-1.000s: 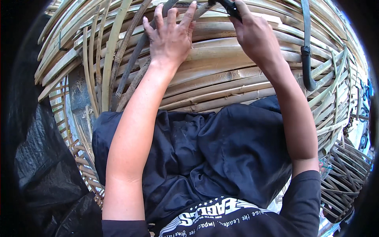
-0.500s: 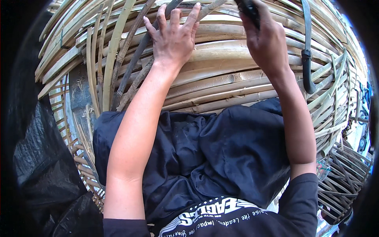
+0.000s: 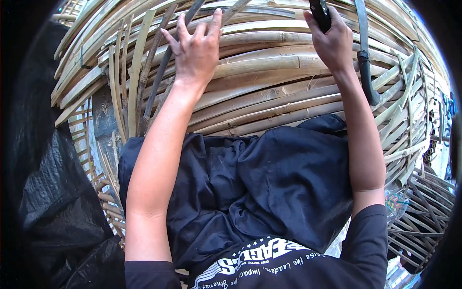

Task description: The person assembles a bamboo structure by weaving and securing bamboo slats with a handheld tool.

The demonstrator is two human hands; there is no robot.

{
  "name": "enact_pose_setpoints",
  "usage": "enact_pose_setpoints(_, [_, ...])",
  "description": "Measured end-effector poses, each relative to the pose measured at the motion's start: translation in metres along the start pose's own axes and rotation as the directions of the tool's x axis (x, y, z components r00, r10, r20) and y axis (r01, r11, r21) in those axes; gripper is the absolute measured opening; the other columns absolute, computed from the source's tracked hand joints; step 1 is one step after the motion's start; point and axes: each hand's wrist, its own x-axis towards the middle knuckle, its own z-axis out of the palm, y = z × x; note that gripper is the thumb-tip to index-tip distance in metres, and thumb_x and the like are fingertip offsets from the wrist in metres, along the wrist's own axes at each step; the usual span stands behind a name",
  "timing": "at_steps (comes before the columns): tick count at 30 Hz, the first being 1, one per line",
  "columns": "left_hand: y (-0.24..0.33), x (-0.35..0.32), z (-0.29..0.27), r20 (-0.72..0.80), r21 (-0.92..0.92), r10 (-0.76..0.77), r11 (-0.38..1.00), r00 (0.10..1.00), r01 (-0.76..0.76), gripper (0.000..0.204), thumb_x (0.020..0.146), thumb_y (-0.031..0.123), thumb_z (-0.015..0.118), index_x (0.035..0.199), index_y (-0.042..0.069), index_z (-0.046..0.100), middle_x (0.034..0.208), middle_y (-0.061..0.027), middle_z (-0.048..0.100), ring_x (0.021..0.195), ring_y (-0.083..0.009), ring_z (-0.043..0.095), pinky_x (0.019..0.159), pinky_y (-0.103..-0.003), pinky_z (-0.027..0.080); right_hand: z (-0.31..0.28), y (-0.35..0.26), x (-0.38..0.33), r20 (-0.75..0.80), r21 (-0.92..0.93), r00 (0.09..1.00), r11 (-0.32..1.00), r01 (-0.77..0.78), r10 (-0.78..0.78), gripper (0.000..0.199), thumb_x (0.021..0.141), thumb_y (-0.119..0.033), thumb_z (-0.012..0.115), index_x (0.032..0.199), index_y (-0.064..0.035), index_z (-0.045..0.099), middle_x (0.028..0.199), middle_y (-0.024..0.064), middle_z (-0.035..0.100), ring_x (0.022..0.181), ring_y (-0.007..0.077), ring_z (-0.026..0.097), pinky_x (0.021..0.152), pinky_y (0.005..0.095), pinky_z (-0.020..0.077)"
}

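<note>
Bamboo strips (image 3: 269, 82) are filling the whole scene, lying in a curved, tightly packed bed in front of a seated person whose lap is covered by black cloth (image 3: 260, 188). The left hand (image 3: 195, 50) is pressing flat on the strips, fingers spread wide, fingertips touching a thin dark strip (image 3: 159, 77) that is slanting across the bed. The right hand (image 3: 329, 41) is resting on the bed's upper edge, to the right of the left hand, fingers closed around a black handle (image 3: 320, 14); what the handle belongs to is running out of view. Just right of that hand, a dark curved blade (image 3: 363, 58) is lying on the strips. Beyond the bed's right edge, loosely woven bamboo frames (image 3: 423, 207) are stacking up. Black plastic sheeting (image 3: 53, 212) is lying off its lower left.
</note>
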Motion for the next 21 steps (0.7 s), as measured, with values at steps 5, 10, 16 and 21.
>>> enact_pose_setpoints(5, [-0.021, 0.006, 0.001, -0.096, -0.125, 0.039, 0.991, 0.995, -0.051, 0.048, 0.105, 0.033, 0.046, 0.152, 0.026, 0.042, 0.111, -0.0094, 0.074, 0.134, -0.0503, 0.044, 0.106, -0.08, 0.023, 0.005, -0.001, 0.003, 0.176, 0.2, 0.984, 0.978, -0.065, 0.03, 0.016, 0.097, -0.02, 0.065, 0.097, -0.004, 0.061, 0.068, -0.0029, 0.048, 0.057, 0.0111, 0.044, 0.051, 0.0306, 0.0359])
enact_pose_setpoints(10, [-0.029, 0.007, -0.031, -0.127, -0.212, 0.091, 0.97, 0.988, -0.117, 0.044, 0.105, 0.025, 0.047, 0.148, 0.018, 0.048, 0.103, -0.0133, 0.074, 0.119, -0.0467, 0.058, 0.111, -0.066, 0.031, -0.011, -0.051, 0.006, 0.314, 0.651, 0.949, 0.731, -0.205, -0.014, 0.028, 0.097, -0.02, 0.065, 0.116, -0.0007, 0.056, 0.069, -0.0002, 0.053, 0.049, 0.0078, 0.051, 0.04, 0.0232, 0.0468])
enact_pose_setpoints(16, [-0.037, 0.013, -0.058, -0.143, -0.36, 0.069, 0.926, 0.987, -0.116, 0.043, 0.107, 0.024, 0.042, 0.147, 0.009, 0.047, 0.063, -0.0033, 0.059, 0.069, -0.0276, 0.063, 0.114, -0.055, 0.032, -0.03, -0.078, 0.01, 0.316, 0.664, 0.946, 0.73, -0.162, -0.078, 0.024, 0.094, -0.014, 0.067, 0.108, 0.0049, 0.059, 0.077, 0.0038, 0.059, 0.054, 0.0093, 0.054, 0.046, 0.0229, 0.0494])
enact_pose_setpoints(21, [-0.033, 0.008, -0.074, -0.142, -0.367, 0.039, 0.926, 0.989, -0.09, 0.045, 0.108, 0.026, 0.038, 0.15, 0.011, 0.043, 0.061, -0.0023, 0.057, 0.067, -0.0249, 0.063, 0.115, -0.057, 0.03, -0.057, -0.106, 0.008, 0.415, 0.606, 0.909, 0.757, -0.245, -0.039, 0.017, 0.095, -0.009, 0.063, 0.097, 0.0074, 0.059, 0.073, 0.0047, 0.057, 0.054, 0.0103, 0.05, 0.049, 0.0237, 0.0458])
